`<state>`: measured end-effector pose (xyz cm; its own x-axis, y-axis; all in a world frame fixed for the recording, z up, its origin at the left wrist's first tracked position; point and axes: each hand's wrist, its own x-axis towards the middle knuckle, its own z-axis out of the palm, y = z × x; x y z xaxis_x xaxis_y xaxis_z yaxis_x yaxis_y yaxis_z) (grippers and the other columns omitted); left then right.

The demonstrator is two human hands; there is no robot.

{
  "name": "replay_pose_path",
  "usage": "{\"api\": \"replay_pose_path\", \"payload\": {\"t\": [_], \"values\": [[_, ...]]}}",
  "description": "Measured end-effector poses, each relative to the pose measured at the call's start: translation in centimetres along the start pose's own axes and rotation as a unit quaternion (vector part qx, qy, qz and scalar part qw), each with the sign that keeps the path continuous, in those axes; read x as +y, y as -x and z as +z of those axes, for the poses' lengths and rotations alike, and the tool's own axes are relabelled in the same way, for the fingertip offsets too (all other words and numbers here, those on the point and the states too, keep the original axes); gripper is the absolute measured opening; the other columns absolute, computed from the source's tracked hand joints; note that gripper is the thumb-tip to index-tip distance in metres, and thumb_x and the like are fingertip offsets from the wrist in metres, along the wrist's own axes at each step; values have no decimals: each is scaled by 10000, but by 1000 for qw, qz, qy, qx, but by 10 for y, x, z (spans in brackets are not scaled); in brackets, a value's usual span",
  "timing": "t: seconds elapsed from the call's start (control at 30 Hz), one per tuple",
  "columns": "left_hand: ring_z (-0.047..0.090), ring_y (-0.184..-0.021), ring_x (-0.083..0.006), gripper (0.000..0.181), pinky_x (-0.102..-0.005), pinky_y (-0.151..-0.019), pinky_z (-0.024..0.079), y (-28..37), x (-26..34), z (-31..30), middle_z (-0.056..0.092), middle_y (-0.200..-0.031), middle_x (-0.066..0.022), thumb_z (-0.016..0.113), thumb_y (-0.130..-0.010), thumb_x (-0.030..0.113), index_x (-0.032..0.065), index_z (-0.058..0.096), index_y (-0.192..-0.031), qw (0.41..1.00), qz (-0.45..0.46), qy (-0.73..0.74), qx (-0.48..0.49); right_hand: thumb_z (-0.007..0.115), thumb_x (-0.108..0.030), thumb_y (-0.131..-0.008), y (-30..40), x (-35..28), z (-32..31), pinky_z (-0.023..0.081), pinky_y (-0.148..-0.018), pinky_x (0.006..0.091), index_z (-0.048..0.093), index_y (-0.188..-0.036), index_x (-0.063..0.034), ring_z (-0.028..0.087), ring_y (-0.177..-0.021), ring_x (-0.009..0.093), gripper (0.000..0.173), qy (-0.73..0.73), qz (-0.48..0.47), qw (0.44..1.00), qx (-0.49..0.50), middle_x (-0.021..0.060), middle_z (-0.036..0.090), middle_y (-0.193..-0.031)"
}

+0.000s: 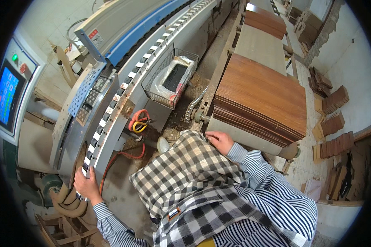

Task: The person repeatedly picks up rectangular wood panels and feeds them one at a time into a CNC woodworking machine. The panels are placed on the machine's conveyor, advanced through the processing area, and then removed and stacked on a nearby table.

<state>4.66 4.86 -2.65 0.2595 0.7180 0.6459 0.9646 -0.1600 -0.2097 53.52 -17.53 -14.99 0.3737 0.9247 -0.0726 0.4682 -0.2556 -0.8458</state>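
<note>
My left hand (88,184) grips the near end of the white-and-black roller rail (102,123) on a panel-processing machine, thumb on the near side and fingers over the top. At my right knee, my right hand (220,142) holds nothing, its fingers slightly apart beside the black-and-white checked apron (191,157) over my lap. Just beyond it, a stack of brown wood panels (262,95) lies on a conveyor (245,131). Scissors with red and yellow handles (139,122) hang at the side of the rail.
A wire basket (159,100) with a plastic-lined box hangs on the machine's side. At left stands a control panel with a lit screen (8,95). A chain (195,105) runs beside the conveyor. Brown wood pieces (334,143) lean along the right wall. Hoses (66,200) loop below.
</note>
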Motion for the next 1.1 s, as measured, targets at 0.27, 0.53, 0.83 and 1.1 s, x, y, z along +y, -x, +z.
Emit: {"api": "replay_pose_path", "payload": {"t": [0.27, 0.53, 0.83, 1.1], "values": [[610, -899, -265, 464, -387, -757, 442, -5, 6, -5, 643, -945, -80, 655, -844, 496, 81, 628, -1050, 999, -11, 31, 15, 632, -139, -831, -60, -90, -94, 318, -1091, 497, 552, -1267, -90, 496, -1200, 296, 446, 477, -233, 815, 232, 110, 556, -1297], [600, -902, -258, 459, -387, -758, 436, -2, 5, -3, 630, -929, -75, 668, -829, 501, 86, 624, -1021, 999, -22, 45, 13, 631, -96, -839, 12, -94, -83, 364, -1066, 484, 596, -1171, -26, 538, -1158, 298, 341, 435, -270, 821, 254, 136, 589, -1229], [597, -904, -257, 468, -386, -770, 435, -2, 2, -2, 620, -922, -69, 673, -826, 508, 87, 620, -1023, 998, -22, 58, 22, 607, -472, -931, 81, -37, -112, 448, -469, 214, 647, -979, -16, 584, -539, 88, 461, -403, 152, 840, 330, 68, 675, -725], [595, -869, -259, 485, -399, -760, 433, -3, 2, 1, 626, -900, -73, 701, -780, 513, 84, 642, -997, 996, -22, 81, 42, 637, -372, -925, 79, -13, -105, 490, -518, 260, 588, -1011, -72, 615, -580, 132, 316, -501, 98, 815, 275, 93, 691, -749]]}}
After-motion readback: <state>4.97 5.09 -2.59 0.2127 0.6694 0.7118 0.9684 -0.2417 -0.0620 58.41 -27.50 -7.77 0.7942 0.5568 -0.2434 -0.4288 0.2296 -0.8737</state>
